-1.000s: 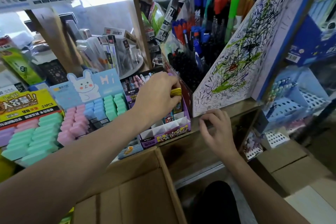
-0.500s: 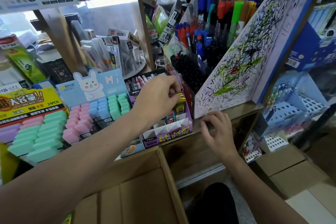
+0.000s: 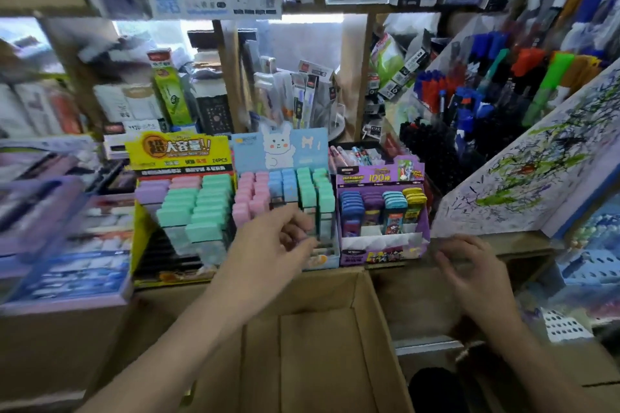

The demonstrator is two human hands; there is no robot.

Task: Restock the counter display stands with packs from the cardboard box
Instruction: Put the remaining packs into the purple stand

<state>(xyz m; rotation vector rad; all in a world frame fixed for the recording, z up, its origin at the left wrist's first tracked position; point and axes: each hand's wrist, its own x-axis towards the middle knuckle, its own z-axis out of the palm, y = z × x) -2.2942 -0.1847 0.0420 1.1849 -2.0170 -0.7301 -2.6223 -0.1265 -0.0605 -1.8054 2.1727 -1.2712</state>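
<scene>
A purple display stand point(image 3: 382, 248) on the wooden counter holds rows of blue, purple, light-blue and yellow packs point(image 3: 414, 198); its front slots show white dividers. My left hand point(image 3: 271, 245) hovers in front of the blue rabbit stand point(image 3: 281, 147), fingers loosely curled, holding nothing. My right hand point(image 3: 469, 265) rests at the counter edge point(image 3: 496, 245), right of the purple stand, fingers relaxed and empty. The open cardboard box point(image 3: 315, 345) sits below both hands; its inside looks bare from here.
A yellow stand point(image 3: 177, 154) with mint and pink erasers stands left of the rabbit stand. A scribbled test board point(image 3: 536, 174) leans at the right, with pen racks point(image 3: 469, 100) behind it. Crowded shelves rise above. A blue perforated basket point(image 3: 590, 265) is lower right.
My left hand let go of the yellow pack in the purple stand and pulled back toward me and left. The camera swung left and down; my right hand stayed at the counter edge.
</scene>
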